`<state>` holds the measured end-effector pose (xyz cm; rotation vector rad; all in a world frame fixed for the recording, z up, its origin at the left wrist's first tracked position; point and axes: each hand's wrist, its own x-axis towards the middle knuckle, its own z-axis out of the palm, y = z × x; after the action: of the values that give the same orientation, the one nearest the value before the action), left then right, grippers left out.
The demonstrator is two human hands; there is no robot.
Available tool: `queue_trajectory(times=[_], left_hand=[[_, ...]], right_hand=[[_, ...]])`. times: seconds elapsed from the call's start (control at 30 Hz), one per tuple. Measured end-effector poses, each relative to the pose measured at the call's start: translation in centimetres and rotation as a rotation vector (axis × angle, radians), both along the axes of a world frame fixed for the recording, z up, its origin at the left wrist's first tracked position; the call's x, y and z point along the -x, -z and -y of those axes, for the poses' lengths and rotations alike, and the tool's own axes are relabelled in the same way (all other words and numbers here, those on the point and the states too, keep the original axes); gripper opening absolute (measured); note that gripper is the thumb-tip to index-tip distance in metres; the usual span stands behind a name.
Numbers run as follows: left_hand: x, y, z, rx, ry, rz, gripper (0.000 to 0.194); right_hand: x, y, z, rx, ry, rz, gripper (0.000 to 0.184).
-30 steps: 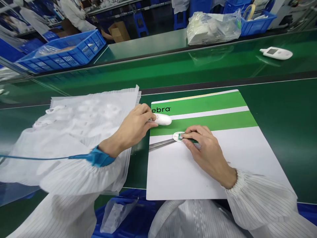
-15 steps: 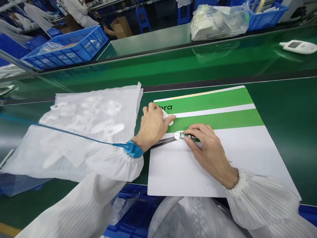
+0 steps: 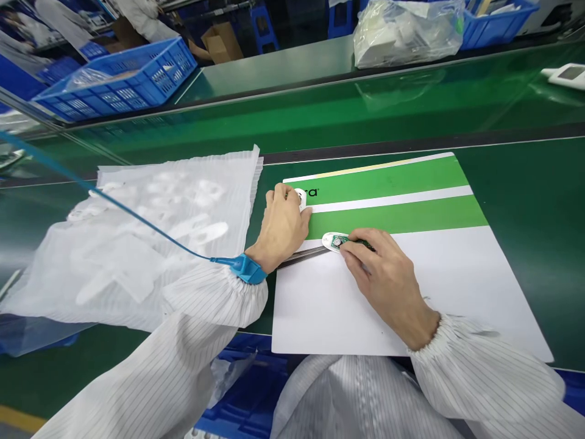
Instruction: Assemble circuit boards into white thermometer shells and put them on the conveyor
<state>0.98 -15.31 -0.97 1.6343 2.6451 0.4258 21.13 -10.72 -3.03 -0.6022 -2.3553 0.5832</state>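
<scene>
My left hand [image 3: 284,221], with a blue wrist strap [image 3: 248,269] around its wrist, is closed on a small white plastic part [image 3: 301,199] over the printed band of the sheet. Its fingers hide most of that part. My right hand [image 3: 386,271] pinches an oval white plastic shell [image 3: 327,241] with a green circuit board [image 3: 339,242] in it; the far end is covered by my fingers. Dark metal tweezers [image 3: 304,256] lie between the hands, their tips touching or close to the shell. Under both hands lies a white and green sheet [image 3: 351,311].
At left, a translucent white foam bag [image 3: 123,268] holds several white parts. Beyond the bench stand a blue crate [image 3: 123,91] and a clear plastic bag [image 3: 406,36] of pale items. A white device with a display [image 3: 569,75] lies far right. Co-workers' sleeves show at upper left.
My left thumb has drawn in toward the fingers, and the small white part has turned and shifted slightly away from me. My right hand keeps its hold on the shell. The view has shifted slightly.
</scene>
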Motion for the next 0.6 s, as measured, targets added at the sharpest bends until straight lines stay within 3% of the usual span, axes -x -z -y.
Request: queue_trajectory(times=[0.1, 0.37, 0.47, 0.6], left_hand=[[0.0, 0.1, -0.1, -0.007, 0.013, -0.028, 0.016], [0.2, 0.2, 0.0, 0.003, -0.002, -0.027, 0.016], [1.1, 0.3, 0.0, 0.048, 0.058, -0.032, 0.012], [2.4, 0.1, 0.5, 0.086, 0.106, 0.004, 0.006]], right_hand=[[0.0, -0.2, 0.1, 0.006, -0.009, -0.010, 0.014], [1.4, -0.9, -0.1, 0.283, 0.137, 0.016, 0.012], [0.8, -1.3, -0.4, 0.369, 0.106, 0.030, 0.011], [-2.3, -1.6, -1.5, 0.271, 0.066, 0.048, 0.041]])
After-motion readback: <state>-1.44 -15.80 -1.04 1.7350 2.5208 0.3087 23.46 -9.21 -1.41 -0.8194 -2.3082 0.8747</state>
